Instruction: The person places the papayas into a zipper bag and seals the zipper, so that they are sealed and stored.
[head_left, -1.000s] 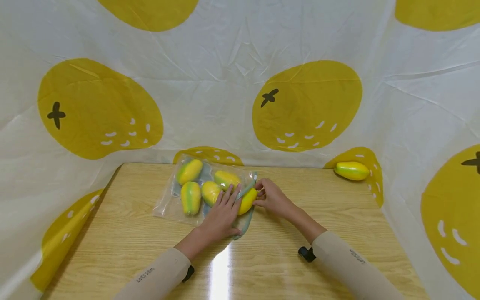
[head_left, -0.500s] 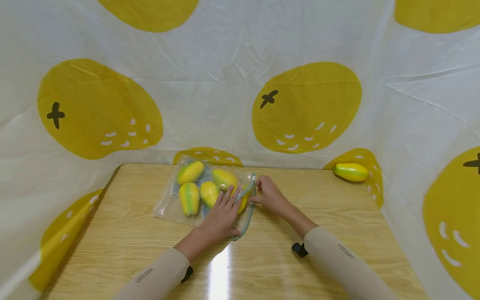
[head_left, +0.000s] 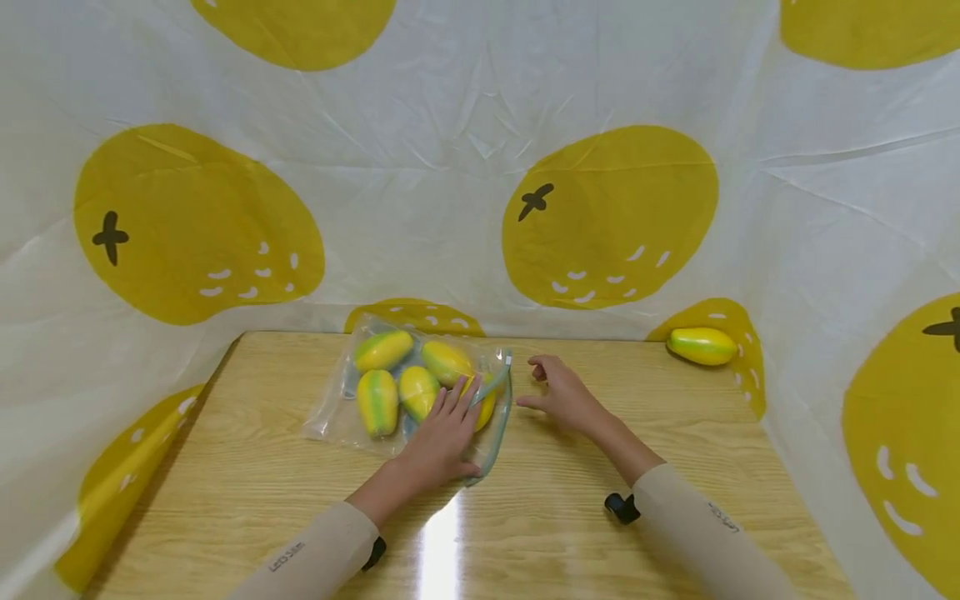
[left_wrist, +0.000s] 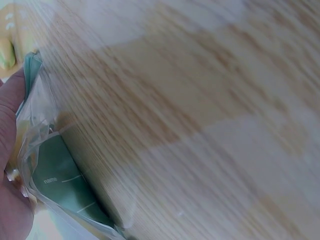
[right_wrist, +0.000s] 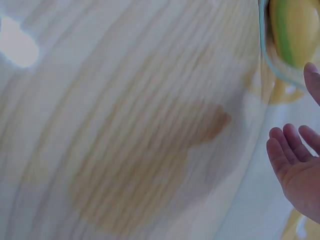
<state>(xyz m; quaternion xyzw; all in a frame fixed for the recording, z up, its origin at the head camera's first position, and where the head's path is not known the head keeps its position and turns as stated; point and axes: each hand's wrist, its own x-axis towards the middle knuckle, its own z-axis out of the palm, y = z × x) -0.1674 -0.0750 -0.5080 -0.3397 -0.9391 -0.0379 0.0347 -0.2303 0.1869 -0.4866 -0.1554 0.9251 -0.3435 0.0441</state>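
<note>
Patterned cloth is hanging behind the wooden table. Clear bag is lying left of centre. Left hand is resting on it near the mouth, fingers extended. Right hand is hovering just beside, released, fingers loosely bent. Five yellow-green fruits are lying inside; sixth fruit, far right.

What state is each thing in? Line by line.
Clear plastic bag with green edging, mouth open
Five yellow-green oval fruits, inside the bag
Single yellow-green oval fruit, outside the bag
Left grip, resting on the bag
Right grip, empty, off the bag
White cloth with yellow print, creased
</note>
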